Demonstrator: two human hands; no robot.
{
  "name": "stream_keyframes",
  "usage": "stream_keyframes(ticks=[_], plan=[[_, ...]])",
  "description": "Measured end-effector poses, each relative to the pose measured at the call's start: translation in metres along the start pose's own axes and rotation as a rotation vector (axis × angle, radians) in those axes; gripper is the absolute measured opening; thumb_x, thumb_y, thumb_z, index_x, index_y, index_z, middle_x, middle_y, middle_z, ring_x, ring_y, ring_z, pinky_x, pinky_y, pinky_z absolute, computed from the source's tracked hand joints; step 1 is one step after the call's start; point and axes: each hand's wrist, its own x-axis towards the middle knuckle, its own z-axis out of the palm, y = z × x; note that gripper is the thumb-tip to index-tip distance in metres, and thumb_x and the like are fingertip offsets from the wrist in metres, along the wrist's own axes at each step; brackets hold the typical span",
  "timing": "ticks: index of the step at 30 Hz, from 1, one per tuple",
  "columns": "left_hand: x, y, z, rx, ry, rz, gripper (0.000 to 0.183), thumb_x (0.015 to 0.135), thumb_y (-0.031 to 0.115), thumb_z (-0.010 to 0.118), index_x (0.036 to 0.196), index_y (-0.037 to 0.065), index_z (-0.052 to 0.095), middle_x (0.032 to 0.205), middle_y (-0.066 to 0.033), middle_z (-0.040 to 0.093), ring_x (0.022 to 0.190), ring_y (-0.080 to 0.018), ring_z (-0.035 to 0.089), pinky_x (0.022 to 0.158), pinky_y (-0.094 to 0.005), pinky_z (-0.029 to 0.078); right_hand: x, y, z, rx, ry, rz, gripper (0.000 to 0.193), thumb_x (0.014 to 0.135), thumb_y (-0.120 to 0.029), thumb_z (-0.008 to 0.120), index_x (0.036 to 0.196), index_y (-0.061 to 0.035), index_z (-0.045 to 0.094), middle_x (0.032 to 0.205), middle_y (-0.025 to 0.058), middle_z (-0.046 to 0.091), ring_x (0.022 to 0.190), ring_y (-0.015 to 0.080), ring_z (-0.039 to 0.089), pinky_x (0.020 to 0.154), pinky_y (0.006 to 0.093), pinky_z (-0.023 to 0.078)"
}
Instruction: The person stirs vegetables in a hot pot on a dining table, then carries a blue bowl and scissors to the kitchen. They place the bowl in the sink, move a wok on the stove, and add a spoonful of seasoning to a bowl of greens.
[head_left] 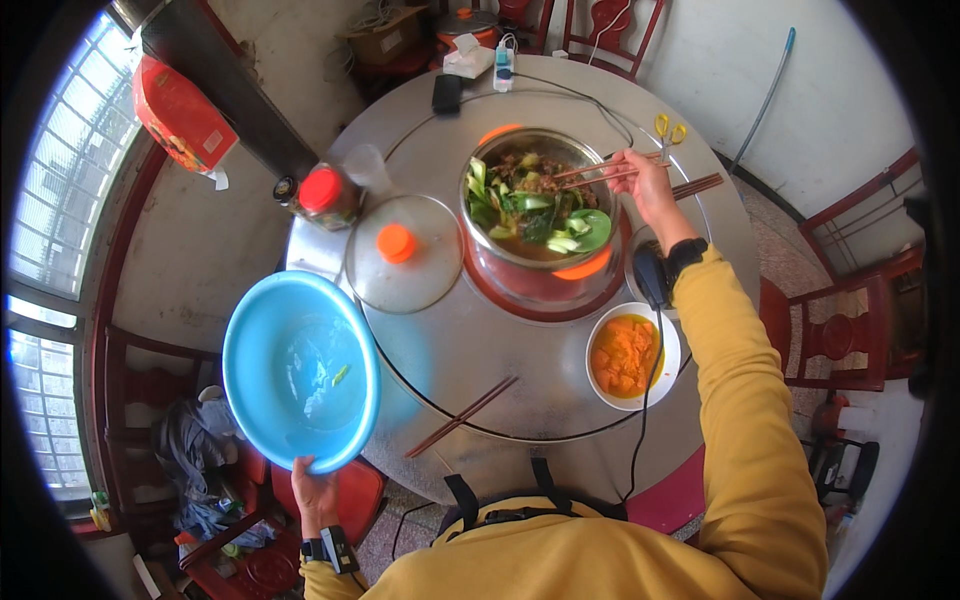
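Note:
My left hand (316, 492) grips the near rim of a light blue plastic basin (262, 350), which is tilted over the table's left edge. A small green leaf scrap (341, 375) and what looks like a little water lie in it. My right hand (643, 183) is closed around wooden chopsticks (580, 174), whose tips reach into a steel pot (520, 280) with orange handles. Leafy greens (540, 222) and brown chunks in broth fill the pot. Left of it, a glass lid (375, 275) with an orange knob lies on the table.
A white bowl of orange food (626, 356) stands near my right forearm. Another pair of chopsticks (461, 417) lies at the front. A red-lidded jar (328, 198) stands at left, yellow scissors (669, 132) at right. A black cable (595, 100) crosses the back of the round metal table (520, 380).

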Motion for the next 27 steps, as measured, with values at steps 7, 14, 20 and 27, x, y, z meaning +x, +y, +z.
stream_keyframes(ticks=[7, 14, 20, 27], plan=[[0.007, 0.002, 0.002, 0.043, -0.086, -0.061, 0.024, 0.074, 0.004, 0.048, 0.098, 0.002, 0.048, 0.092, -0.0064, 0.057, 0.082, -0.02, 0.059, 0.068, -0.0321, 0.053, -0.052, -0.029, 0.026, -0.132, -0.104, -0.115, 0.026, 0.089, -0.021, 0.043, 0.084, 0.0007, 0.056, 0.071, 0.011, 0.059, 0.055, 0.0155, 0.058, 0.049, 0.0231, 0.047], [0.016, -0.008, -0.01, 0.063, 0.005, -0.063, 0.026, 0.074, 0.007, 0.05, 0.099, 0.004, 0.048, 0.09, -0.0052, 0.056, 0.077, -0.0199, 0.059, 0.055, -0.03, 0.053, -0.077, -0.02, 0.054, -0.225, -0.193, -0.122, 0.028, 0.09, -0.021, 0.042, 0.084, 0.0022, 0.056, 0.07, 0.0093, 0.058, 0.053, 0.0122, 0.056, 0.048, 0.0221, 0.048], [0.016, -0.018, -0.012, 0.054, 0.064, -0.102, 0.024, 0.074, 0.006, 0.049, 0.097, 0.003, 0.048, 0.087, -0.0052, 0.057, 0.074, -0.0199, 0.06, 0.052, -0.0279, 0.053, -0.1, 0.004, 0.086, -0.658, -0.376, -0.418, 0.011, 0.084, -0.012, 0.048, 0.083, -0.0046, 0.056, 0.073, 0.0057, 0.058, 0.059, 0.015, 0.057, 0.053, 0.0257, 0.047], [0.012, -0.014, -0.01, 0.015, 0.001, -0.105, 0.022, 0.075, 0.007, 0.048, 0.097, 0.003, 0.048, 0.086, -0.0057, 0.059, 0.068, -0.0193, 0.062, 0.048, -0.0264, 0.054, -0.113, 0.013, 0.094, -1.173, -0.638, -0.97, 0.011, 0.069, -0.004, 0.053, 0.078, -0.0093, 0.049, 0.071, 0.0064, 0.05, 0.07, 0.0244, 0.055, 0.06, 0.0332, 0.046]])
